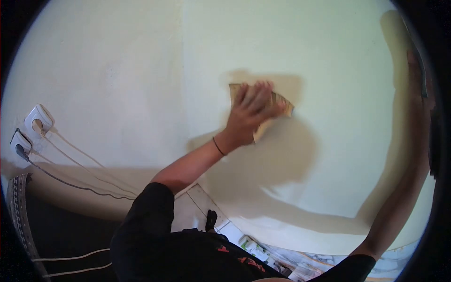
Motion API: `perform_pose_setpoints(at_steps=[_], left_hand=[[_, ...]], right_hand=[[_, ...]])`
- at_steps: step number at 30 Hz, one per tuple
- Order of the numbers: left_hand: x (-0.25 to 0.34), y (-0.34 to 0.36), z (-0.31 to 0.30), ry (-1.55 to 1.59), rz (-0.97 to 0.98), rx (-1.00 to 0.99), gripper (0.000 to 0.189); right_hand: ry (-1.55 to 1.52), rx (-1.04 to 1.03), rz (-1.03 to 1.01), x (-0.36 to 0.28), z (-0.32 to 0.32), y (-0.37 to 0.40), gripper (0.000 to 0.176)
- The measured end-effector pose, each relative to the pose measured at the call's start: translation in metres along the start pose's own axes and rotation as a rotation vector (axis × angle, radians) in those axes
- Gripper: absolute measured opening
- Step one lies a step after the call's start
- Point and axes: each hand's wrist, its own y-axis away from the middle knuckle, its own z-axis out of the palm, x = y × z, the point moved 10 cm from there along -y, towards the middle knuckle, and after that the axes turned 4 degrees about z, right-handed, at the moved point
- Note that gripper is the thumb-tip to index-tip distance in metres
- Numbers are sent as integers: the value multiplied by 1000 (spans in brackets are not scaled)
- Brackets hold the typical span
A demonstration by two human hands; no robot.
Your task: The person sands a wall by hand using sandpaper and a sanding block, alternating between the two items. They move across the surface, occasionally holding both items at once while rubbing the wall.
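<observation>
My left hand [251, 110] presses a tan sheet [263, 130], paper-like with printed marks near its right corner, against the pale wall [338, 61]. Its fingers lie bent over the sheet's upper part, and the thumb reaches toward the right corner. The sheet's edges curl slightly off the wall, and a shadow falls around it. A thin dark band circles the left wrist. Far to the right, my right arm stretches upward, with my right hand [414, 70] at the dim edge of the view beside a dark narrow edge; its fingers are mostly obscured.
Two white wall sockets [41, 115] hold plugs at the left, with cords [70, 181] running down and right. Below them is a dark surface [70, 235] with patterned trim. Floor tiles [192, 207] and a green-and-white item [251, 244] show near my body.
</observation>
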Motion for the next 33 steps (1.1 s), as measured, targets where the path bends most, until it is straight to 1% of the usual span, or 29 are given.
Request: perform_pose_setpoints(at_steps=[1, 2, 3, 4, 5, 8, 9, 11, 12, 13, 14, 16, 18, 19, 20, 22, 23, 25, 26, 28, 29, 31, 32, 33], left_hand=[[-14, -4, -5, -27, 13, -11, 49], [-36, -25, -24, -26, -26, 86, 50], [-70, -36, -38, 41, -101, 238, 50], [-95, -54, -52, 63, -172, 297, 52], [-99, -62, -54, 58, -166, 304, 52], [-122, -63, -72, 225, -329, 542, 50], [-101, -56, -64, 183, -365, 470, 51], [-34, -33, -37, -14, -195, 187, 55], [-11, -11, -11, -37, -97, 20, 55], [4, -4, -11, 84, -120, 22, 51], [-4, -8, -15, 80, -116, 32, 51], [-25, -22, -24, -103, -16, 20, 48], [-64, -57, -57, -115, -113, 234, 50], [-94, -67, -68, 46, -196, 362, 49], [-108, -76, -74, 61, -243, 397, 49], [-103, -76, -74, 52, -223, 463, 53], [-91, -70, -69, 51, -225, 460, 53], [-41, -48, -53, -86, -219, 289, 49], [-22, -34, -35, -125, -176, 102, 52], [-13, -23, -35, -81, -100, -3, 54], [-21, -29, -41, -84, -102, 0, 54], [-56, -52, -62, -186, -203, 129, 58], [-67, -62, -62, -187, -203, 132, 58], [-83, -69, -74, -171, -234, 244, 55]], right_hand=[[3, -2, -2, -3, 0, -2, 42], [3, -6, -7, -6, 0, -3, 42], [6, -8, -11, -8, -1, -4, 42], [12, -7, -12, -9, -2, -6, 42], [21, -2, -11, -9, -3, -8, 42], [34, 10, -8, -13, -7, -14, 42], [32, 9, -3, -15, -7, -14, 42], [29, -3, 6, -18, -8, -11, 41], [28, -7, 8, -19, -8, -9, 41], [32, -8, 5, -20, -10, -10, 41], [37, 3, 2, -20, -11, -12, 41], [11, 11, -5, -20, -11, -13, 41], [-12, 10, -10, -18, -10, -10, 41], [-25, 6, -10, -17, -9, -9, 41], [-22, 5, -12, -15, -9, -8, 41], [-32, 35, -56, -17, -10, -9, 42], [-35, 31, -55, -16, -6, -9, 42], [-23, 87, -60, -15, -6, -8, 43], [-27, 82, -59, -15, -7, -9, 43], [-20, 6, -35, -15, -5, -11, 44], [-21, 11, -38, -18, -8, -10, 44], [-30, -48, 40, -14, -5, -8, 46], [-30, -45, 39, -13, -4, -8, 46], [-34, 9, 4, -17, -5, -10, 48]])
